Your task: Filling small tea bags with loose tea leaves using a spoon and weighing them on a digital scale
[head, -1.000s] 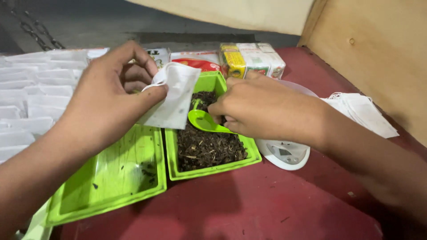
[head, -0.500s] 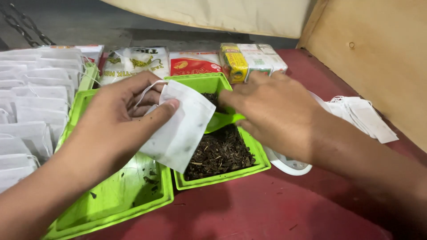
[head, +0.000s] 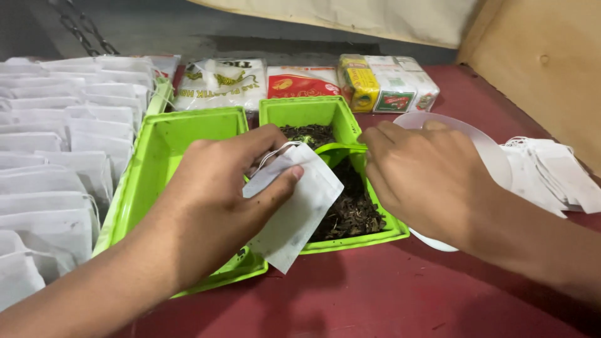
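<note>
In front of the green tray [head: 325, 111] of tea leaves the red bench [head: 388, 294] lies open. Packets [head: 382, 81] block behind it, an empty tray [head: 188, 134] left, paper bags [head: 551, 172] right.

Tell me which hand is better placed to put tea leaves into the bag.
Right, probably. The right hand holds the green scoop over the tea tray, beside the bag's mouth. The left hand is busy holding the bag.

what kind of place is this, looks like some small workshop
Probably a small hand tea-packing bench. The left hand holds an empty white filter bag over a green tray of loose tea, with rows of white bags laid out alongside.
</note>
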